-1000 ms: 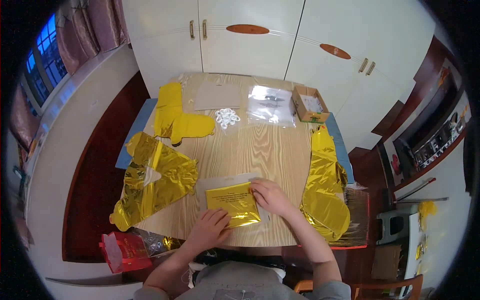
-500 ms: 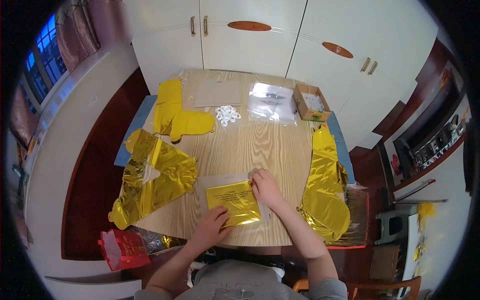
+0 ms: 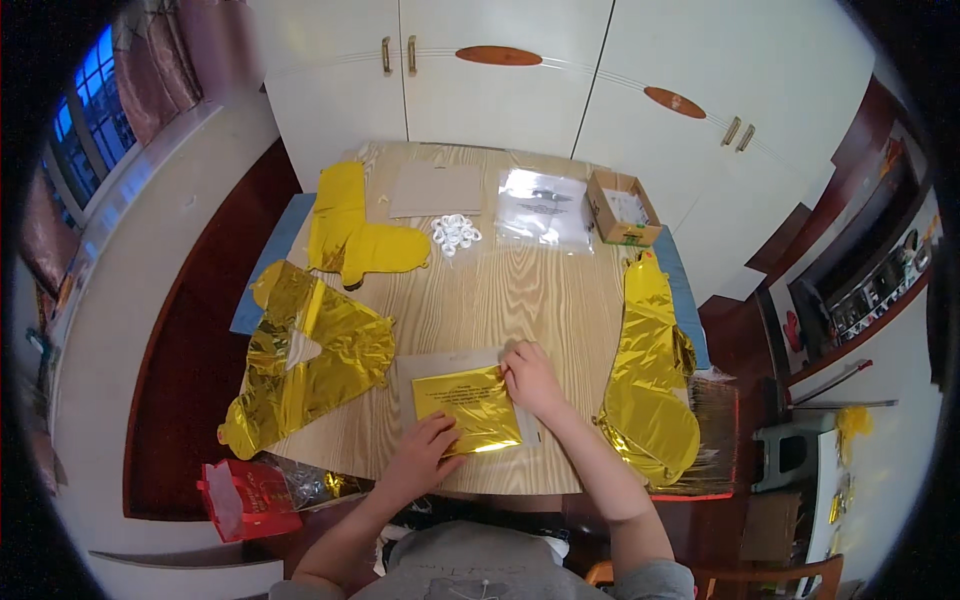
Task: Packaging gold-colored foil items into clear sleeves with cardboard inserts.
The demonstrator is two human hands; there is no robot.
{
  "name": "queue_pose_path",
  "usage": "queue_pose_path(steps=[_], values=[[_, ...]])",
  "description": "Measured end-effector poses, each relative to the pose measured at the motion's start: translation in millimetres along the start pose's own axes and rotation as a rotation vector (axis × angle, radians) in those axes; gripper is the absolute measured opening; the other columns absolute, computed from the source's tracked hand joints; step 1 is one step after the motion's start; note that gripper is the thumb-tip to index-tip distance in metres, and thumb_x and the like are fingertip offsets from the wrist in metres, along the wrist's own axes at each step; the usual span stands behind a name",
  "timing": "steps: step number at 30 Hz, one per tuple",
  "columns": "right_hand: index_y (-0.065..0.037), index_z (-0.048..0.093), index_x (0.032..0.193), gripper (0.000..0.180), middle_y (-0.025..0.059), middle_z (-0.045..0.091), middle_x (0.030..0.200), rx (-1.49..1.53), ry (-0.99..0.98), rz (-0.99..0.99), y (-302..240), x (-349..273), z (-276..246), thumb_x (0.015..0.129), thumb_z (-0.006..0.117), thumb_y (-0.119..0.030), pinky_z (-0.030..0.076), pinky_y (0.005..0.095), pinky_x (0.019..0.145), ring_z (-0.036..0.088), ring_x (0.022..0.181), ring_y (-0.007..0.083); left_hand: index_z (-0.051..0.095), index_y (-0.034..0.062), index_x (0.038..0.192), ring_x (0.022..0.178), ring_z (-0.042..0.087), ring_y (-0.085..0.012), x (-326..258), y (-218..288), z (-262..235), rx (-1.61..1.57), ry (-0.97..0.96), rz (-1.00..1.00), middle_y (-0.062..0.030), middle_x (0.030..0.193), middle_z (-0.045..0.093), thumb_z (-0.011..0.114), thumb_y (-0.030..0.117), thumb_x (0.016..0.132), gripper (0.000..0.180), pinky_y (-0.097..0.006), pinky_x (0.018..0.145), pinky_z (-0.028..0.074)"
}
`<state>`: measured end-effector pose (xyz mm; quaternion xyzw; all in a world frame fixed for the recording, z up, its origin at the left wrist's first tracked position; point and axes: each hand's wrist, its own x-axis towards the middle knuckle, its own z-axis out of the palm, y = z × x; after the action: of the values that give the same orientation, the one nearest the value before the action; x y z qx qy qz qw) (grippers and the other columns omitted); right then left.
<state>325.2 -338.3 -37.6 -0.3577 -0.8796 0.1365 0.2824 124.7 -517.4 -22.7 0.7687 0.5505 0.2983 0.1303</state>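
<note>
A folded gold foil balloon (image 3: 480,400) with dark print lies near the table's front edge, on top of a greyish flat card (image 3: 450,362) that sticks out around it. My left hand (image 3: 428,452) rests on the foil's lower left part with its fingers stretched out flat. At the upper right corner of the foil is my right hand (image 3: 533,378), fingers bent and closed at that corner; the fingertips are partly hidden. Flat, unfolded gold foil balloons flank the work: one at the left (image 3: 320,350), another at the right (image 3: 650,370).
Farther back lie a yellow foil balloon (image 3: 350,225), a grey-brown card stack (image 3: 436,190), white rings (image 3: 457,234), clear plastic bags (image 3: 545,208) and an open cardboard box (image 3: 622,208). A red bag (image 3: 250,500) stands below the table's left front edge. White cabinets (image 3: 500,100) border the far side.
Almost nothing differs. Both hands stay at the same places on the folded foil balloon, and the view has shifted very slightly.
</note>
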Motion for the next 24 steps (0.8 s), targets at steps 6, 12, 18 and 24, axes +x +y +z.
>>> queue_pose_path(steps=[6, 12, 18, 24], values=[[-0.002, 0.059, 0.094, 0.016, 0.0154, 0.058, 0.1, 0.084, 0.07, 0.012, 3.2, -1.4, -1.2, 0.078, 0.06, -0.004, 0.045, 0.0438, 0.088, 0.054, 0.1, 0.0357, 0.061, 0.0033, 0.112, 0.122, 0.051, -0.0362, -1.0, 1.8, -1.6, -0.015, 0.039, 0.014, -0.0142, 0.122, 0.057, 0.076, 0.019, 0.077, 0.041, -0.046, 0.102, 0.044], [-0.004, 0.061, 0.096, 0.017, 0.015, 0.06, 0.103, 0.073, -0.023, -0.116, -52.7, -57.7, -45.3, 0.078, 0.063, -0.006, 0.046, 0.0445, 0.086, 0.057, 0.099, 0.0336, 0.064, 0.0043, 0.109, 0.117, 0.055, -0.0349, -37.2, -4.7, -28.4, 0.046, 0.155, -0.068, -0.0121, 0.115, 0.062, 0.073, 0.013, 0.078, 0.034, -0.045, 0.1, 0.045], [-0.005, 0.066, 0.107, 0.031, 0.0077, 0.062, 0.111, 0.086, -0.214, -0.291, -125.7, -111.0, -44.5, 0.078, 0.067, -0.013, 0.048, 0.0382, 0.088, 0.058, 0.106, 0.0244, 0.064, 0.0056, 0.112, 0.115, 0.057, -0.0314, -65.4, -10.2, -46.5, 0.116, 0.041, -0.002, -0.0103, 0.116, 0.063, 0.069, 0.006, 0.079, 0.033, -0.044, 0.099, 0.045], [-0.003, 0.065, 0.109, 0.033, 0.008, 0.061, 0.111, 0.082, -0.172, -0.242, -158.3, -103.6, 1.7, 0.078, 0.066, -0.015, 0.047, 0.0395, 0.09, 0.057, 0.106, 0.0257, 0.06, 0.0066, 0.121, 0.12, 0.055, -0.0295, -72.7, -13.6, -37.5, 0.049, -0.02, -0.039, -0.01, 0.121, 0.063, 0.066, 0.002, 0.079, 0.043, -0.046, 0.105, 0.041]])
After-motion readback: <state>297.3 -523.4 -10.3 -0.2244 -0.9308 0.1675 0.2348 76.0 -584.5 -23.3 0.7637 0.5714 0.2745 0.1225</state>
